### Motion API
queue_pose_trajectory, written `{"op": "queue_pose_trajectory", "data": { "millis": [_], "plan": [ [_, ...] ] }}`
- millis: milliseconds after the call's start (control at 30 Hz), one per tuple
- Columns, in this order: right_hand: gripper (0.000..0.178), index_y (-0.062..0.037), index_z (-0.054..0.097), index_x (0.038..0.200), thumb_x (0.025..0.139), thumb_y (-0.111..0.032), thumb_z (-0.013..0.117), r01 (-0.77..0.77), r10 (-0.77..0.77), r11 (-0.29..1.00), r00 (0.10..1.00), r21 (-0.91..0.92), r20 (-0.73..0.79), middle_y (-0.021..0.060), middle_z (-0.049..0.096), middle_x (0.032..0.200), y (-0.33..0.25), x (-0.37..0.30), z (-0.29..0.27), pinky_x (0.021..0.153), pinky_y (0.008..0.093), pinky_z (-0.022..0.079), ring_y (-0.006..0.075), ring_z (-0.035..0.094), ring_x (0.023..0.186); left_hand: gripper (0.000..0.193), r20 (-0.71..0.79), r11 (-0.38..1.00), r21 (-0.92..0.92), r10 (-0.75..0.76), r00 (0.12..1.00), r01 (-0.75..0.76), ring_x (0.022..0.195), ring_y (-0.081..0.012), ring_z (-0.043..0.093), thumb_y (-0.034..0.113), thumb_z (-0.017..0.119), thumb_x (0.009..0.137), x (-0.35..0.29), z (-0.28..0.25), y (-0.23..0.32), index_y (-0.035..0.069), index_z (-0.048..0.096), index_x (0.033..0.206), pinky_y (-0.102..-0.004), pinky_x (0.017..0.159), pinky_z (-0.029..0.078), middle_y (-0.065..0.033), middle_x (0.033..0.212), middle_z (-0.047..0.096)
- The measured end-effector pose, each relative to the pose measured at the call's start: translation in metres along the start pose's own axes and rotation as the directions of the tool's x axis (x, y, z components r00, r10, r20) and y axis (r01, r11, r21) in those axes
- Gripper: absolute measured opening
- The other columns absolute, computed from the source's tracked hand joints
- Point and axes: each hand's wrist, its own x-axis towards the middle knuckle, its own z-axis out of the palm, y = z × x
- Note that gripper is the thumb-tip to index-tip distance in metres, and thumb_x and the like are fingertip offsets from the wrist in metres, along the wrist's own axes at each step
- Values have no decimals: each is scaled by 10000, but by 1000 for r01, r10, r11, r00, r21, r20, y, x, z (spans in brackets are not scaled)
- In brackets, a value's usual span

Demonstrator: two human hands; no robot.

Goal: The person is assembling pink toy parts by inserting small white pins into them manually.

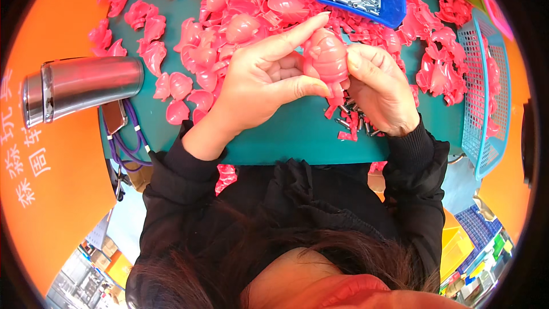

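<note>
A rounded, ridged red plastic toy part (326,60) is held up between my two hands over the near part of the green table. My left hand (266,71) has its thumb under the part's lower left side and its forefinger reaching past the top. On the right side, the thumb and bent fingers of my right hand (382,83) pinch the same part. Below it lie small dark metal pieces (366,123) and red scraps (347,135). What is inside the part is hidden.
Many red plastic shells (240,26) heap across the green table (280,143). A blue bin (394,8) of small silver metal pieces stands among them. A steel tumbler (94,83) lies at the left, above a purple cord (134,131). At the right stands a light-blue basket (486,131).
</note>
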Motion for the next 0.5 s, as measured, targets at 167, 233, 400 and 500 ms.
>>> {"op": "queue_pose_trajectory", "data": {
  "millis": [167,233,400,500],
  "plan": [
    [189,-41,665,942,894,-213,601,17,-18,997,1000,70,6,-15,636,833,4,0,1,677,200,424,50,515,711,746,-3,999,-51,-10,1000,10,995,-208,591,-77,678,740,0,1,2,-36,297,1381,-302,823,526,-151,1249,493],
    [188,-43,665,938,895,-214,599,22,-23,996,1000,89,9,-16,636,833,5,0,3,675,199,424,50,511,706,747,-3,998,-68,-13,1000,13,1003,-209,588,-75,680,739,0,1,-1,-38,299,1380,-302,823,526,-150,1251,492],
    [178,-29,669,908,891,-194,606,103,-110,990,992,-101,-64,-9,638,806,3,-2,7,677,193,419,39,526,723,732,-13,998,70,0,1000,1,930,-234,629,-90,675,736,-2,-1,0,-44,313,1370,-325,817,534,-174,1175,544],
    [175,-14,668,901,891,-177,606,167,-189,960,979,-223,-82,-5,639,791,2,-1,12,677,190,416,35,536,728,711,-79,995,101,-10,997,18,879,-239,646,-103,660,746,-3,2,4,-43,321,1368,-328,792,541,-185,1136,564]
  ]
}}
